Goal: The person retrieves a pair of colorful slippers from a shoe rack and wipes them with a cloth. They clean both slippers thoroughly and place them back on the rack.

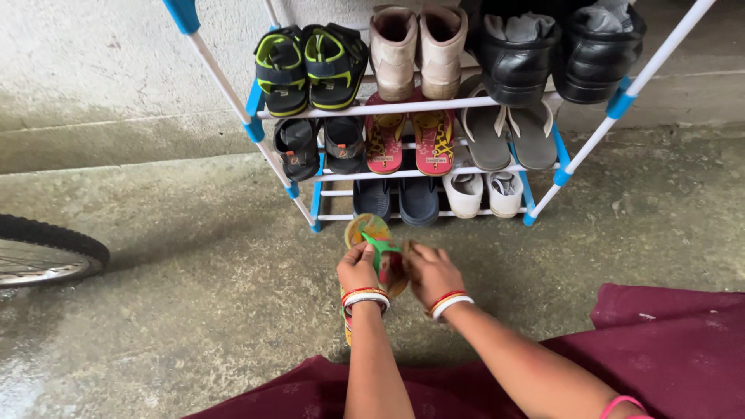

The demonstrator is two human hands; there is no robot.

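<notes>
Flip-flop (375, 242) in play, a small yellow one with a green strap, and you've got it lifted just above the concrete floor (194, 256), right in front of the bottom tier of the shoe rack (388, 106). Your left hand (358, 269) is closed around its near left edge, fingers curled by the strap; your right hand (431, 271) is clamped on the right edge, thumb tucked in toward the sole. Both wrists carry red and white bangles (365, 297). Something yellow peeks out beneath your left wrist, too hidden to tell what it is.

Up on the rack, white tubes and blue joints: green-and-black sandals (310, 66) top left, beige boots (417, 46) beside them, black leather shoes (559, 50) stuffed with grey socks on the right. Middle tier: dark sandals (320, 145), pink and yellow flip-flops (409, 140), grey flip-flops (508, 133). Bottom tier: navy shoes (396, 199) directly behind your hands, white shoes (484, 192) next along. A bicycle tyre (46, 247) cuts in at the left edge, well apart, and maroon cloth (660, 341) spreads across the lower right.
</notes>
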